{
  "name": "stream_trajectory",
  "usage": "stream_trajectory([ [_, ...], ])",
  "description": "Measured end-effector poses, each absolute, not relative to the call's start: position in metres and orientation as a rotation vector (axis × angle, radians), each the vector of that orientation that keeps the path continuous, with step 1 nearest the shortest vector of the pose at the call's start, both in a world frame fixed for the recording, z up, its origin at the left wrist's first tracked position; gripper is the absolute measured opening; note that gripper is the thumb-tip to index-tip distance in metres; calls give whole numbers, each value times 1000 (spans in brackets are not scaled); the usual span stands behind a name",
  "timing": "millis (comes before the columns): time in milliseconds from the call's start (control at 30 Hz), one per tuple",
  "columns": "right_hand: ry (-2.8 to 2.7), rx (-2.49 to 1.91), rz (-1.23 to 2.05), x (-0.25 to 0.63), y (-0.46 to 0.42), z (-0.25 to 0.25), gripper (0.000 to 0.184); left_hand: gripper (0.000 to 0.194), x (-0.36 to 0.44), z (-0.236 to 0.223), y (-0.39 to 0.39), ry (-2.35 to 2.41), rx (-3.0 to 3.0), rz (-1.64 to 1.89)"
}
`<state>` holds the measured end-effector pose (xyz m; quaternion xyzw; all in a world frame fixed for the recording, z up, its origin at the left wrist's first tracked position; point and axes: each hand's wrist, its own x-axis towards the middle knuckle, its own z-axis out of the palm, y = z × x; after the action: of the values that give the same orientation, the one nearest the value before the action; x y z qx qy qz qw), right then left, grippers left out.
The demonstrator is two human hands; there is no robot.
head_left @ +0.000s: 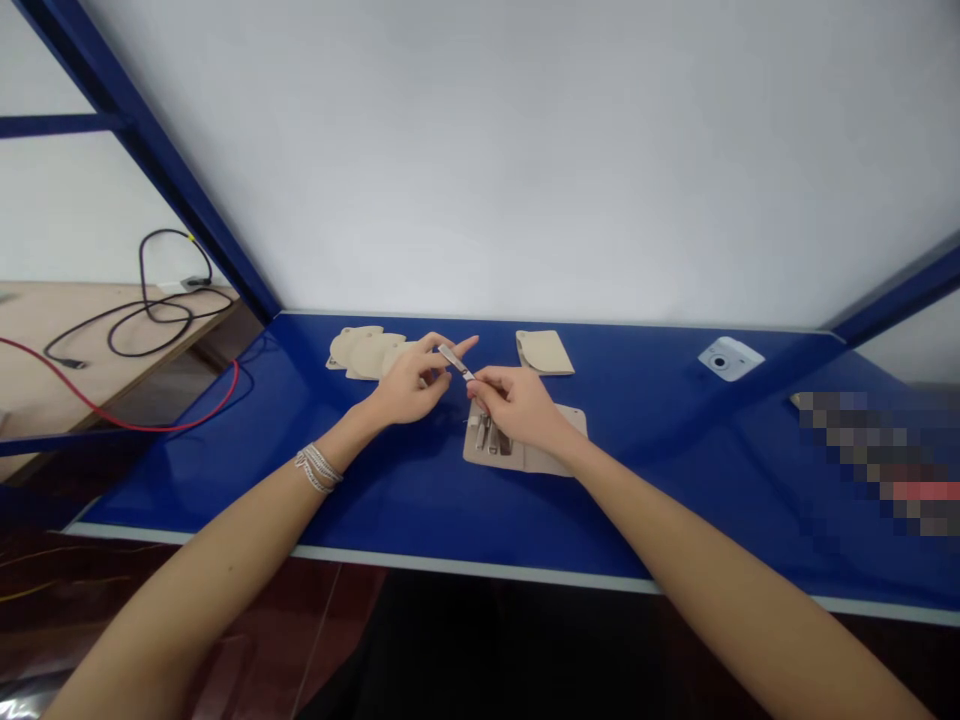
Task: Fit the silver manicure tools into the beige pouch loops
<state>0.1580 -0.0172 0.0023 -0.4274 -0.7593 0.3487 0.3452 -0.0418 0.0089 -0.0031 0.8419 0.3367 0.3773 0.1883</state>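
Note:
A slim steel manicure tool (456, 362) sits between my hands above the table. My right hand (517, 405) pinches its lower end with thumb and fingertips. Its upper end lies against the fingers of my left hand (409, 382), though the grip there is hard to judge. Under my right hand lies an open beige manicure case (525, 458) with several metal tools (486, 436) in its loops. Beige flaps or pouches (366, 352) lie beyond my left hand, and a beige pouch (544, 352) lies farther back. Several bracelets circle my left wrist.
All this lies on a blue table (225, 470) with a pale front edge, backed by a white wall. A white instant camera (727, 358) lies at the far right, near a pixelated patch. Black and red cables (142, 315) cross a wooden surface at the left.

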Motion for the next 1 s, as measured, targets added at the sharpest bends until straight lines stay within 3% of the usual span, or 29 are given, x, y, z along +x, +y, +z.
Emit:
stream_trajectory([
  [367, -1949, -1086, 841, 163, -14, 6, 27, 40, -39, 1, 6, 1065, 2291, 911],
  [500, -2052, -1220, 685, 188, -5, 25, 31, 39, -38, -4, 7, 1079, 2301, 837],
  [667, -2230, -1445, 770, 225, 6, 39, 37, 44, -33, -7, 3, 1067, 2311, 786],
  [1000, -2463, -1368, 877, 215, 27, 19, 36, 23, -21, -9, 0, 1178, 2316, 677],
])
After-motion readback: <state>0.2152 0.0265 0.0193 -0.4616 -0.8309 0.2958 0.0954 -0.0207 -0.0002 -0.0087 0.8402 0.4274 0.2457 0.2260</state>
